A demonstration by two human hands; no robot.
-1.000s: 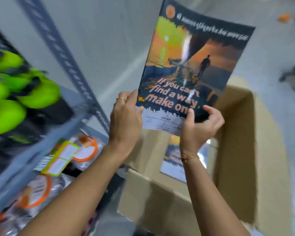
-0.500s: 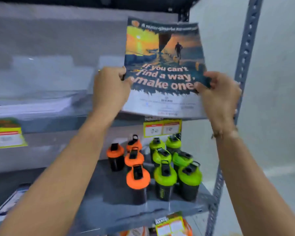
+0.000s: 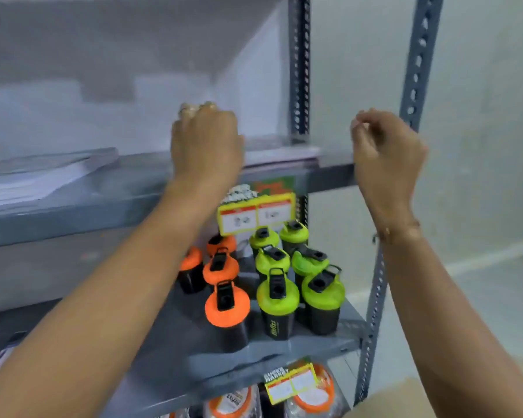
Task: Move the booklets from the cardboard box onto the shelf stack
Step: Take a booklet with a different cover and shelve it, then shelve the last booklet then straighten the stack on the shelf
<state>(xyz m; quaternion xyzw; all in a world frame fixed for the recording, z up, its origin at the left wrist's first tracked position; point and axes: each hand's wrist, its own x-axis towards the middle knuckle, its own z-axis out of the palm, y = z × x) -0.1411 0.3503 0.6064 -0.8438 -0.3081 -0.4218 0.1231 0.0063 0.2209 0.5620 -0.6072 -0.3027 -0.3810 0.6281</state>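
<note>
Booklet gone from both hands since half second ago; now lies flat on upper shelf [image 3: 329, 171], thin edge [image 3: 281, 156] showing under left hand [image 3: 207, 144], left fingers hidden; right hand [image 3: 385, 149] empty, fingers loosely curled. Placing step ending; next, back to cardboard box [image 3: 384, 401]

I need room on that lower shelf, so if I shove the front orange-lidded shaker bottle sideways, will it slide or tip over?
The front orange-lidded shaker bottle looks tall on a narrower dark base, so a push near the lid would probably tip it. It looks plastic, so likely light. The green-lidded bottle stands close beside it, so it may knock that.
</note>
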